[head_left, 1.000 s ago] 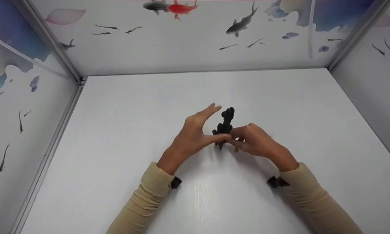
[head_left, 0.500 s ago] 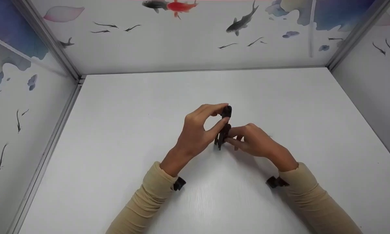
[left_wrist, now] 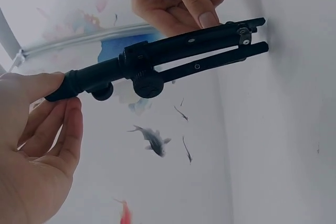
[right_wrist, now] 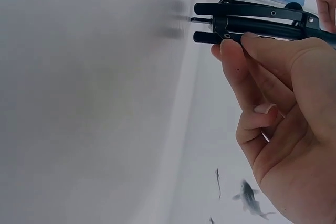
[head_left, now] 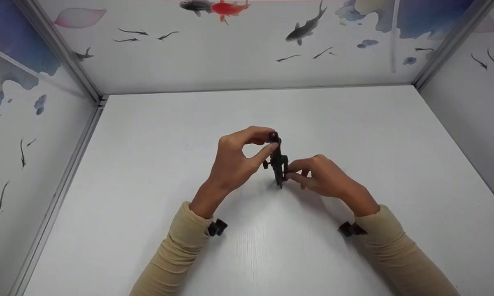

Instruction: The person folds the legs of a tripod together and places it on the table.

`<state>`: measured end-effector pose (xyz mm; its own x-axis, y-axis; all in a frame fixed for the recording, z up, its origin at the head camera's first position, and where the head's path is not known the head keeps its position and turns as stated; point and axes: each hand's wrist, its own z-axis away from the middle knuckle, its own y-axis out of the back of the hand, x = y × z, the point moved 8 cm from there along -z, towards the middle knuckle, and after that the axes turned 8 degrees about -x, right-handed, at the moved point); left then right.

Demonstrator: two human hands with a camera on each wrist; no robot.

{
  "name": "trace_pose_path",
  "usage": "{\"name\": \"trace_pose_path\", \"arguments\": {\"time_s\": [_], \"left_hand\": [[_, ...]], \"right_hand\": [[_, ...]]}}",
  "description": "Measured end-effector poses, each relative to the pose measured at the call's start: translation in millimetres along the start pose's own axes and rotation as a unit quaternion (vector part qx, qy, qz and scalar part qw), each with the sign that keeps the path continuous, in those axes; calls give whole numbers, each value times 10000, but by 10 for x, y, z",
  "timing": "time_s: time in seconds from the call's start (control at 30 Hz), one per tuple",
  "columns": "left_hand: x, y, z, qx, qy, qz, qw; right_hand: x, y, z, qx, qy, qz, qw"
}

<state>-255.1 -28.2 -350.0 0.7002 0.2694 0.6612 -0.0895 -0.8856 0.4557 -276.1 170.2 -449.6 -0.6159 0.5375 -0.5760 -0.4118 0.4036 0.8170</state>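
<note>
A small black tripod stands nearly upright between the hands, its feet close to the table. In the left wrist view its legs lie folded near the centre tube, and a round knob sticks out at the side. My left hand pinches the tripod's top end between thumb and fingers. Low on one leg, my right hand pinches with thumb and index finger, as the right wrist view also shows at the leg end. Whether the feet touch the table I cannot tell.
A white table spreads beneath the hands. Pale panels with painted fish enclose it at the back and both sides, joined by metal corner posts. Small black devices sit on both wrists.
The left hand's spread fingers have closed onto the tripod's top, then moved left with it. The tripod has turned, so its knob shows on the left. The right hand has barely moved.
</note>
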Motion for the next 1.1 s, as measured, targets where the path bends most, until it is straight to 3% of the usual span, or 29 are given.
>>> {"name": "trace_pose_path", "arguments": {"time_s": [0.2,0.4,0.7,0.93,1.1], "left_hand": [[-99,107,-1,-281,472,515,9972],[-194,245,28,-726,985,552,9910],[-363,348,92,-1083,1638,496,9793],[-514,340,154,-1445,2260,363,9627],[-675,305,241,-1849,2888,250,9390]], "right_hand": [[37,58,31,2,-165,26,9999],[72,103,59,38,-299,16,9995],[100,148,84,188,-392,227,9988],[144,179,102,265,-679,391,9966],[176,178,106,337,-771,479,9953]]}}
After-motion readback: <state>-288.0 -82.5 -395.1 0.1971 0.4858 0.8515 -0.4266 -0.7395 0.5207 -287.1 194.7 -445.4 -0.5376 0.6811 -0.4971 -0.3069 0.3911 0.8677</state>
